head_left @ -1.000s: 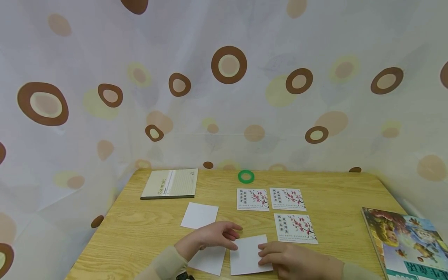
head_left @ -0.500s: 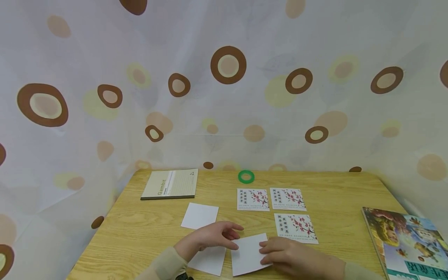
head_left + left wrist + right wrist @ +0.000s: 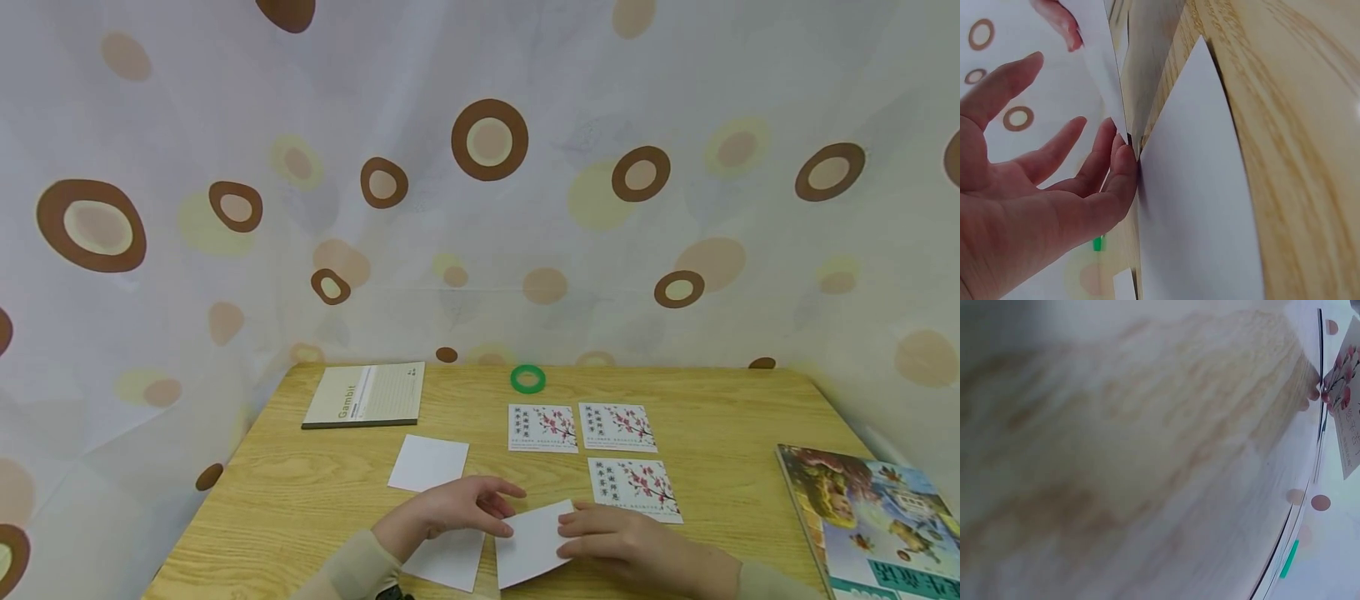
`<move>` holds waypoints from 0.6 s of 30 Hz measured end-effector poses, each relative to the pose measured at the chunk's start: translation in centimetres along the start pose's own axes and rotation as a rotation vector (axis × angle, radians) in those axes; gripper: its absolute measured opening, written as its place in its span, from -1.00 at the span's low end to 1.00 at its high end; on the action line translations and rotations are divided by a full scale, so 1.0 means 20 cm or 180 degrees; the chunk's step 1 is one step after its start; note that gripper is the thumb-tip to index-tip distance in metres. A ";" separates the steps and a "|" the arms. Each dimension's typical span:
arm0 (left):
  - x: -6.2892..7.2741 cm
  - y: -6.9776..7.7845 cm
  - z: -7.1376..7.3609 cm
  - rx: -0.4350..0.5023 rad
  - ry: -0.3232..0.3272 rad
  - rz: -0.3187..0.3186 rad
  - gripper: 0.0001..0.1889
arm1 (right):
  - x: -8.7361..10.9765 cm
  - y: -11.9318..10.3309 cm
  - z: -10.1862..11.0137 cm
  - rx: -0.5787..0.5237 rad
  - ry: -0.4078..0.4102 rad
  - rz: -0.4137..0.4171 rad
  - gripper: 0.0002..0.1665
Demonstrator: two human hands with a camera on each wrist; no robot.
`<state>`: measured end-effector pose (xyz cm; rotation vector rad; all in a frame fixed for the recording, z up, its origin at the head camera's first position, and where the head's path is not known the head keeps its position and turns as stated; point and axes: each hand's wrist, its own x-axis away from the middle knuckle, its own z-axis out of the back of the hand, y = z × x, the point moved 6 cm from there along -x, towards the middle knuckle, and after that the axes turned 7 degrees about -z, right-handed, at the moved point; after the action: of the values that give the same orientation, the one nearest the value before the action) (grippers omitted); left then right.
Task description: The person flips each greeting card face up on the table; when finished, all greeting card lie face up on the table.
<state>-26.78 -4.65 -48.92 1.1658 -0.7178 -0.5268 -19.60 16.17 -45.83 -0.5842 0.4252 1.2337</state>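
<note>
One square white paper card (image 3: 529, 546) is held tilted between the right hand (image 3: 636, 546), by which its right edge is gripped, apparently for lift, and the loosely spread left hand (image 3: 456, 510), seemingly a brace; whether that pinches cannot be told. Three white blossom-printed cards (image 3: 619, 427) are laid beyond.

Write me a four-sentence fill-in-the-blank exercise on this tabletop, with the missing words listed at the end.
The ring of tape near the far edge of the table is coloured ____.
The large word printed on the notebook is ____.
The blossom-printed cards lying on the table number ____.
The hand nearer the illustrated book, which touches a white card, is the person's ____ hand.

Missing words: green; Gambit; three; right.
</note>
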 end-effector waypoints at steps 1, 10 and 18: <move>0.00 0.00 0.00 0.0008 -0.0011 0.0000 -0.49 | 0.00 0.00 0.00 -0.0009 0.0023 0.0005 -0.59; 0.01 0.01 -0.01 0.0238 -0.0187 -0.0033 -0.47 | -0.02 0.01 0.02 -0.0053 0.0203 -0.0092 -0.70; 0.01 0.01 -0.04 0.0294 -0.0511 -0.0027 -0.47 | -0.04 0.02 0.04 -0.0218 0.0230 -0.0345 -0.71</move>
<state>-26.01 -4.24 -48.76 1.2221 -0.8831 -0.6044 -20.21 16.13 -44.77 -0.7033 0.4075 1.1294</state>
